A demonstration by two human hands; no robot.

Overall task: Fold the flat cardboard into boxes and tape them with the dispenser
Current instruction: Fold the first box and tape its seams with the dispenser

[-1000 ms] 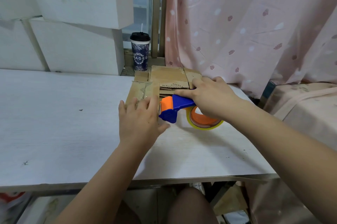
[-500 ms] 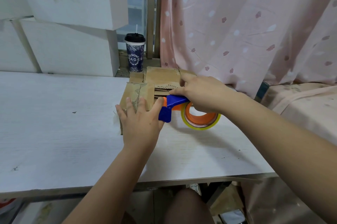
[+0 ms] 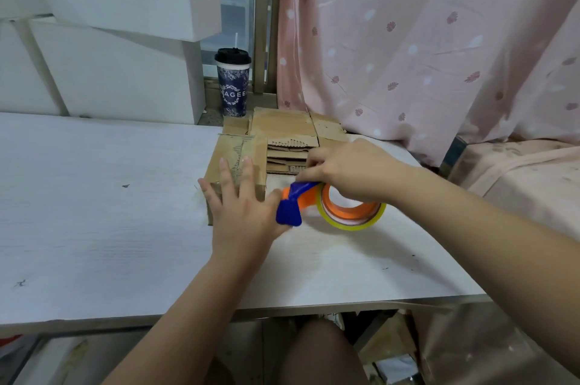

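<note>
Dispenser is dropping off the box top compared with half a second back, and I'm seeing its blue head tipping down toward the white table (image 3: pixel 94 221), while the view is closing in a little. I'm logging the pink curtain (image 3: pixel 423 39) hanging behind on the right, white cartons (image 3: pixel 125 80) stacking at back left, and a lidded cup (image 3: pixel 233 83) standing between them. The flat cardboard (image 3: pixel 282 124) is lying piled at the table's far edge, touching the folded box (image 3: pixel 235 149), which is sitting in front of it at the left with a taped seam along its top. My right hand (image 3: pixel 348 169) is gripping the tape dispenser (image 3: pixel 306 198) from above, just beside the box's near right corner. My left hand (image 3: pixel 248 215) is lying flat, fingers straight and spread, pressing the box top down. I'm reading this as the end of one tape run: next I'm expecting to need the strip cut, the tail rubbed down the side, then the box turned or a fresh sheet pulled.
</note>
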